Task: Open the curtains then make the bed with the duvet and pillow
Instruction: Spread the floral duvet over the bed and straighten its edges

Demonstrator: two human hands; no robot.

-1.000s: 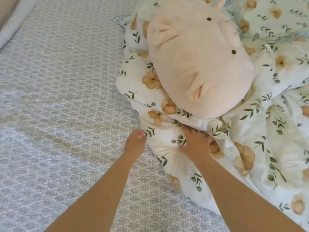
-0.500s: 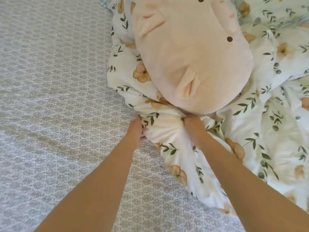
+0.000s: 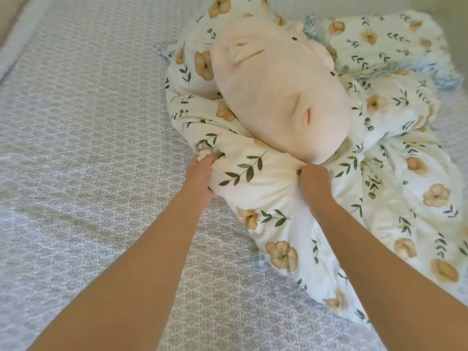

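Note:
A white duvet (image 3: pixel 395 188) printed with tan flowers and green leaves lies bunched up on the right half of the bed. On top of it rests a large pale pink plush pillow (image 3: pixel 281 97) with small ears and dark dots. My left hand (image 3: pixel 201 177) grips a fold of the duvet at its left edge. My right hand (image 3: pixel 312 182) grips another fold just below the plush pillow. Both arms are stretched forward.
The mattress is covered by a grey-and-white patterned sheet (image 3: pixel 83 153), bare on the left and in the foreground. The bed's padded edge (image 3: pixel 15 44) runs along the upper left. A blue-patterned fabric (image 3: pixel 448 77) peeks from under the duvet at the right.
Both hands went from reaching at the duvet edge to gripping its folds. The gripped part now bulges up between my hands. The view has pulled back, showing more of the bed.

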